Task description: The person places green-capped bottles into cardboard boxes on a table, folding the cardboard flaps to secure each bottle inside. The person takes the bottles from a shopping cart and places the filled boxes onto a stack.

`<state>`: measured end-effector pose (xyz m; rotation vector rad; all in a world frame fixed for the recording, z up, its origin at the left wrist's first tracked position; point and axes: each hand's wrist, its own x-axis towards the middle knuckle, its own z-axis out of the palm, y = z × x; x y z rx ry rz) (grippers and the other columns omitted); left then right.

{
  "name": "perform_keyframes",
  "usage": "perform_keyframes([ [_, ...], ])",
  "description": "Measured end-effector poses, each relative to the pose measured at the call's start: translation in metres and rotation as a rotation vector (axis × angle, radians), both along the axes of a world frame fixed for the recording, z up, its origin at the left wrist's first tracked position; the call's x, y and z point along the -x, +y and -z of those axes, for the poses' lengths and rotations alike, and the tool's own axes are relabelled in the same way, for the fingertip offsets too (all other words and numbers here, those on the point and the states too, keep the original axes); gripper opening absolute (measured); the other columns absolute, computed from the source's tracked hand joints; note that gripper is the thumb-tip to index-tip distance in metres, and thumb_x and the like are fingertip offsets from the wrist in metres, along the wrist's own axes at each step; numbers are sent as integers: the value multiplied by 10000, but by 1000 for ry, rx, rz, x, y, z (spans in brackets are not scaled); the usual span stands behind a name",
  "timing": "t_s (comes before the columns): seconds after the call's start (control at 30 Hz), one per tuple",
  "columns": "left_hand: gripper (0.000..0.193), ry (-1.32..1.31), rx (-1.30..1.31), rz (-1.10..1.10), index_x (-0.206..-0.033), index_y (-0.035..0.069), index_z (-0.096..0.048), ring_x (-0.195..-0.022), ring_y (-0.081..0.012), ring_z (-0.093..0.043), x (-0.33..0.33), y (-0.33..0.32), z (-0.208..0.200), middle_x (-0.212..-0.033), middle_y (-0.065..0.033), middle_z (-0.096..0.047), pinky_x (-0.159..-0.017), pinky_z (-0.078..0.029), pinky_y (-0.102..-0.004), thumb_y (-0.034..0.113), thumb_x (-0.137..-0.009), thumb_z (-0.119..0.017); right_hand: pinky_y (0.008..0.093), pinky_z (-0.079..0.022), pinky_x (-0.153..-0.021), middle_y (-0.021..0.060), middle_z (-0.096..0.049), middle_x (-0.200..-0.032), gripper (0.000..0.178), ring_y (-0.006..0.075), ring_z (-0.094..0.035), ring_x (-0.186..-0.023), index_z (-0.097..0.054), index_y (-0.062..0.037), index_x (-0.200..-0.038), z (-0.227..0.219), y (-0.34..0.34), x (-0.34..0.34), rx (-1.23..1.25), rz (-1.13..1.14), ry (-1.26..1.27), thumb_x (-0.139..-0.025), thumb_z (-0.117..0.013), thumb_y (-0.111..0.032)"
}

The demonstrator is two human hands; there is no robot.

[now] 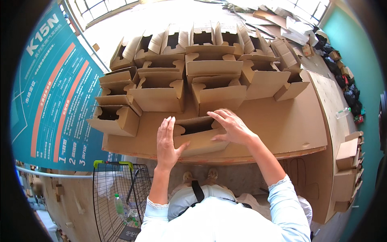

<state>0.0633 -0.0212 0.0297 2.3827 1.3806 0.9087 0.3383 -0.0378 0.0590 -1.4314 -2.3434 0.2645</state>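
A small brown cardboard box (199, 143) with its top open stands at the front of the cardboard-covered table. My left hand (166, 141) is against the box's left end, fingers stretched up along the side and thumb on its front face. At the other end, my right hand (231, 128) spans the box, with fingers over the top rear edge and thumb at the front. The box is held between both palms. Cut-out inner flaps show at its opening, while its inside is dark.
Rows of similar open boxes (157, 99) fill the table's middle and back. A wire cart (117, 197) with bottles stands below left, beside a blue-green banner (52, 92). More cartons (346, 177) are at the right edge. Flattened cardboard (278, 20) and dark bags (350, 97) lie beyond.
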Motion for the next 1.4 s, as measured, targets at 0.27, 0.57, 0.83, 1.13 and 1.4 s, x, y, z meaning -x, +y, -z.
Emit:
perform_keyframes([
  [0.27, 450, -131, 192, 265, -1258, 10, -554, -1399, -412, -339, 31, 2, 28, -1496, -207, -384, -1131, -333, -467, 279, -913, -662, 550, -324, -1125, 173, -181, -1595, 1140, 453, -211, -1431, -291, -240, -1535, 17, -10, 24, 212, -47, -228, -577, -898, -352],
  [0.57, 698, -406, 605, 247, -1530, -17, -201, -1240, -322, -545, 46, -40, 59, -1440, -264, -420, -963, -497, -382, 29, -939, -568, 501, -418, -1046, 167, -370, -1478, 1073, 392, -387, -1337, -230, -353, -1542, 21, -31, 29, 91, 65, -308, -674, -850, -233],
  [0.83, 700, -244, 547, 474, -1521, -47, -182, -1171, -360, -590, -48, -31, 81, -1372, -283, -497, -978, -476, -395, 43, -941, -565, 481, -397, -1073, 150, -391, -1466, 1080, 365, -395, -1340, -248, -357, -1537, 15, -73, -65, 138, 271, -361, -653, -856, -228],
  [1.13, 832, -493, 633, 531, -1543, -22, -32, -1316, -354, -473, -282, -26, 103, -1469, -264, -403, -1067, -420, -417, 54, -932, -593, 453, -327, -1137, 99, -419, -1483, 786, 296, -356, -1403, -374, -309, -1489, 39, -36, -287, -70, 290, -517, -787, -695, -160],
  [1.4, 780, -428, 556, 196, -1538, -28, -84, -1309, -324, -443, -343, -6, 139, -1450, -255, -385, -1056, -397, -373, -2, -919, -559, 532, -243, -1182, 109, -340, -1555, 673, 285, -310, -1446, -294, -274, -1521, 98, -13, -326, -273, 300, -427, -899, -538, -193],
])
